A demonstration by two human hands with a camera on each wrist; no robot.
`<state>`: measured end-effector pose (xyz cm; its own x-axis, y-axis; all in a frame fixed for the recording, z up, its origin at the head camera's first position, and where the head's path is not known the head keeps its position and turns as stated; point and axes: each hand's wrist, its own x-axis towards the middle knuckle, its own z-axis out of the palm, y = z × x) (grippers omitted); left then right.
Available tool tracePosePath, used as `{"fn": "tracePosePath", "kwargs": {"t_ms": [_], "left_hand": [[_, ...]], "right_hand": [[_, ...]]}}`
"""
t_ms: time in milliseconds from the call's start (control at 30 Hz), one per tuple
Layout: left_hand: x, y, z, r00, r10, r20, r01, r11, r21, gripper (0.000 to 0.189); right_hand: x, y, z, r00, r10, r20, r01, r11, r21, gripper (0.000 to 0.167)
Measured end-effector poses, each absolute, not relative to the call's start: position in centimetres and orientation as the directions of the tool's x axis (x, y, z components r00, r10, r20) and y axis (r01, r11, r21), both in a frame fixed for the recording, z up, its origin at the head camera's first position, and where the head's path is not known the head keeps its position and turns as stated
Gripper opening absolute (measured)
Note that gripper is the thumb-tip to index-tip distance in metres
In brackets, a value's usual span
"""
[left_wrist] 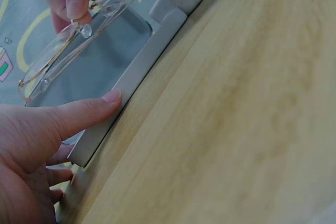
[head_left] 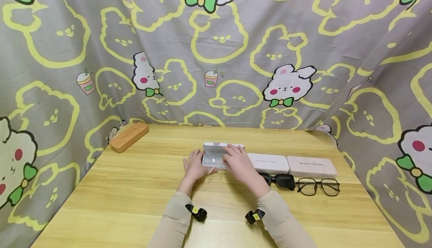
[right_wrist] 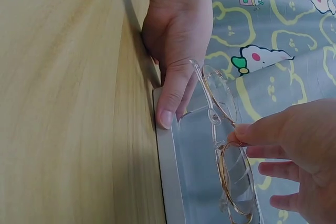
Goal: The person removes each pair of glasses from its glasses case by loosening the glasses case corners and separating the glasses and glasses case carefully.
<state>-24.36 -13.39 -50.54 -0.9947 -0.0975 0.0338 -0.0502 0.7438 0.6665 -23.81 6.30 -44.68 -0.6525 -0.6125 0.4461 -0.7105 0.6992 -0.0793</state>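
Observation:
An open white-edged glasses case (head_left: 210, 155) with a grey inside lies on the table, its lid raised at the back. My left hand (head_left: 195, 165) grips its left end, the thumb (left_wrist: 100, 109) lying on the front wall and the other fingers round the end. With thumb and fingertips my right hand (head_left: 237, 162) pinches a pair of clear eyeglasses with gold rims (right_wrist: 239, 179) at the bridge. These eyeglasses are over the case's grey hollow, their clear temples folded on the side toward me.
Right of the open case lie a closed white case (head_left: 270, 162) and a closed pale pink case (head_left: 312, 166). Before them sit black sunglasses (head_left: 284, 181) and black-rimmed eyeglasses (head_left: 307, 187). An orange-brown case (head_left: 129, 136) lies at the far left corner, near the patterned curtain (head_left: 168, 102).

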Motion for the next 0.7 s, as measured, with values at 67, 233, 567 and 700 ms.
{"fn": "tracePosePath", "kwargs": {"t_ms": [67,233,567,700], "left_hand": [[-24.34,-13.39,-50.6,-0.995,-0.097,0.041,-0.045,0.744,0.667,0.089],[-24.29,-13.36,-50.59,-0.995,-0.092,0.047,-0.038,0.746,0.665,0.087],[-24.19,-13.38,-50.49,-0.995,-0.091,0.043,-0.041,0.753,0.657,0.086],[-24.18,-13.46,-50.46,-0.995,-0.09,0.04,-0.041,0.749,0.661,0.084]], "right_hand": [[-23.79,6.35,-44.8,-0.65,-0.615,0.447,-0.713,0.697,-0.077,0.009],[-23.75,6.44,-45.09,-0.644,-0.621,0.446,-0.718,0.693,-0.072,0.009],[-23.29,6.21,-45.28,-0.655,-0.639,0.402,-0.714,0.698,-0.054,0.008],[-23.27,6.16,-45.39,-0.651,-0.647,0.397,-0.718,0.695,-0.046,0.009]]}}
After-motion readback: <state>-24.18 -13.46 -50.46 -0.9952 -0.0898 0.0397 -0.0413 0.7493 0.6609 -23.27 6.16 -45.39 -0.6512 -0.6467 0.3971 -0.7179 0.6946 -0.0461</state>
